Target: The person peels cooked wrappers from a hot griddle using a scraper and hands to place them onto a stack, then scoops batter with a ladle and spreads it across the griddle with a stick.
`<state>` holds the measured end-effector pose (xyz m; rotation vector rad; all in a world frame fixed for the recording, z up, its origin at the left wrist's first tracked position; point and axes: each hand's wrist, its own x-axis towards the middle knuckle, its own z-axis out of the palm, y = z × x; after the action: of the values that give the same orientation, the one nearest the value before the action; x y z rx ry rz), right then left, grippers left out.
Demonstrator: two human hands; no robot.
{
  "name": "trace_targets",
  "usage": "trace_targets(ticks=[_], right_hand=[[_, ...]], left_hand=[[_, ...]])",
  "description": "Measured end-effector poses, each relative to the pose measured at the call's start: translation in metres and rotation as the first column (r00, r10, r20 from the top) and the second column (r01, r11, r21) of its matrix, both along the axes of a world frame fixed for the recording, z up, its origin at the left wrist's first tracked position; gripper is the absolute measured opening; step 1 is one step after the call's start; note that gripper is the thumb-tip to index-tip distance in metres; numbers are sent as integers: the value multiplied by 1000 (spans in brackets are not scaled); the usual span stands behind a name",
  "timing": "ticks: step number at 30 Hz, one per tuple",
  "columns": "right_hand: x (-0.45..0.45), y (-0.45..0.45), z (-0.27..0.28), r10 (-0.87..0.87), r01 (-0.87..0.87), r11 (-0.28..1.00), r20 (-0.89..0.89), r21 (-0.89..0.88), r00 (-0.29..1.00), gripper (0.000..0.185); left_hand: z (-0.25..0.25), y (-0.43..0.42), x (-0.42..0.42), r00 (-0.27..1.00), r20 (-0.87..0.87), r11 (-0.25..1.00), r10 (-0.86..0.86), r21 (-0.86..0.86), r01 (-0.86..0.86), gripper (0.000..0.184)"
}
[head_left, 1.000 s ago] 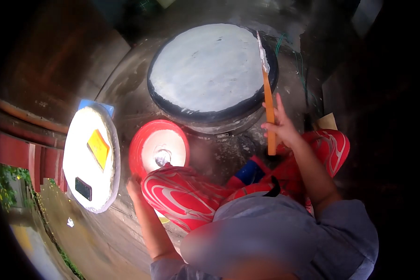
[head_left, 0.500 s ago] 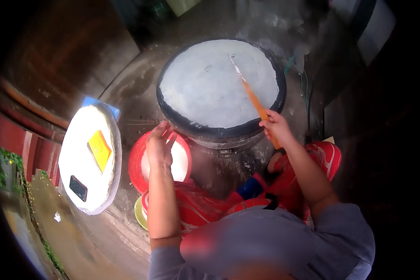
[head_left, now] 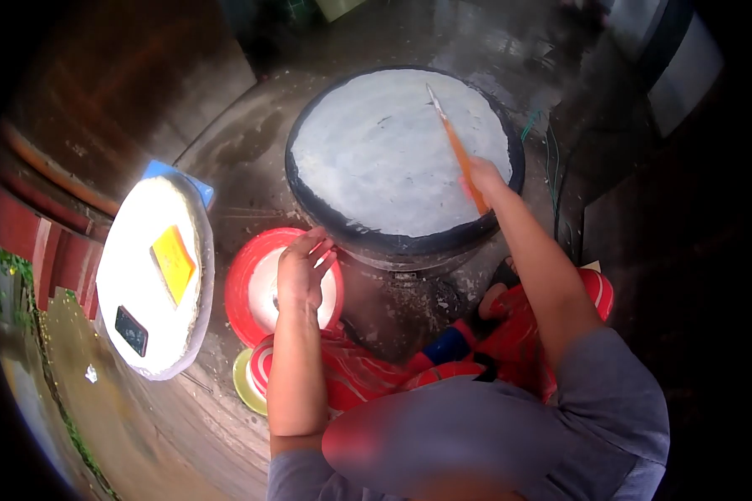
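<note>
A thin white sheet of batter (head_left: 376,159) covers most of the round, black-rimmed griddle (head_left: 309,203) in front of me. My right hand (head_left: 482,179) is closed around a long, flat wooden spatula (head_left: 454,144) at the griddle's right side. Its narrow far end is coated white and lies over the sheet; whether it touches cannot be told. Low at the griddle's near left edge, my left hand (head_left: 302,265) holds nothing, its fingers apart and partly curled. Beneath it in view stands a red basin (head_left: 241,288) with white liquid, partly hidden by the hand and forearm.
A round white-topped stand (head_left: 146,250) at left carries a yellow packet (head_left: 174,263) and a dark phone (head_left: 131,331). A blue item (head_left: 194,189) shows behind it. A green-rimmed bowl (head_left: 244,380) sits by my left leg. Green cord (head_left: 551,159) hangs right of the griddle.
My right hand has moved forward over the griddle's right part, carrying the spatula, whose tip is now farther back and right. My left hand has shifted slightly right, still open.
</note>
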<state>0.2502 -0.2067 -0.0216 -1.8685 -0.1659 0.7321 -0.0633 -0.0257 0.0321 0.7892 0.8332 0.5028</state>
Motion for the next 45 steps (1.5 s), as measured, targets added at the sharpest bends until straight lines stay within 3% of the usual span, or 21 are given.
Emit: trace_targets(ticks=[5,7,11,13,14,16,17,19,21,23,25,27,29,30,34,36,37,40,41,43,45], right_hand=[[26,30,-22,169,-116,958,188,-263,968,31],[39,41,-58,333,35,880,669,-473,664,30],[33,37,-50,464,7,803,633,-596,619,31],[-3,13,-2,257,-211,941,153,-266,954,34],[-3,1,-4,257,-209,940,158,-269,953,34],[1,-29,-7,-121,199,958,-338,205,933,39],[-4,-33,-11,-120,197,959,-335,204,934,39],[-25,-40,-11,-311,310,947,-6,86,950,44],[-58,-41,-7,-183,176,980,78,89,980,42],[-106,-33,6,267,-269,956,27,117,963,41],[-158,-17,28,529,-527,849,55,-42,847,40],[-192,2,34,754,-705,655,182,-270,631,40],[-210,30,12,946,-631,325,249,-704,208,32],[-223,34,5,789,-642,609,441,-466,428,28],[-232,64,-35,882,-568,470,389,-676,267,35],[-232,64,-50,685,-605,694,617,-390,387,32],[-227,61,-51,685,-605,694,616,-390,389,32],[-203,35,-22,918,-738,396,223,-546,328,30],[-202,27,-1,919,-737,393,221,-549,326,30],[-198,11,31,737,-744,646,-115,-171,666,36],[-186,-6,38,672,-684,727,-146,-59,726,38]], left_hand=[[1,-1,2,1000,0,1000,1,-17,-1,25],[-1,0,1,1000,17,1000,-5,-15,5,25],[0,1,1,1000,11,1000,-16,-4,16,26],[-2,1,1,1000,24,1000,-13,-15,14,27],[-1,1,2,999,29,1000,-13,-18,14,27],[0,-1,2,999,42,1000,-30,1,30,28],[1,-3,2,999,44,1000,-27,-2,27,28],[5,-9,3,998,22,998,-51,28,50,25],[5,-15,4,1000,-15,999,-13,50,13,25],[13,-31,8,996,-40,982,79,172,-71,25],[-9,-41,12,976,-72,709,203,699,-96,23],[-12,-52,16,985,6,498,173,862,-93,22],[2,-68,15,994,22,450,108,891,-69,21],[0,-71,15,995,16,443,99,895,-58,21],[-4,-62,14,992,28,474,124,877,-84,21],[-3,-54,13,984,40,517,173,847,-125,21],[-2,-54,12,984,39,518,173,846,-124,21],[4,-55,6,980,100,487,172,856,-173,21],[7,-56,4,980,102,489,174,854,-175,21],[11,-61,1,992,54,515,110,851,-104,20],[15,-65,0,992,62,454,110,885,-105,20]])
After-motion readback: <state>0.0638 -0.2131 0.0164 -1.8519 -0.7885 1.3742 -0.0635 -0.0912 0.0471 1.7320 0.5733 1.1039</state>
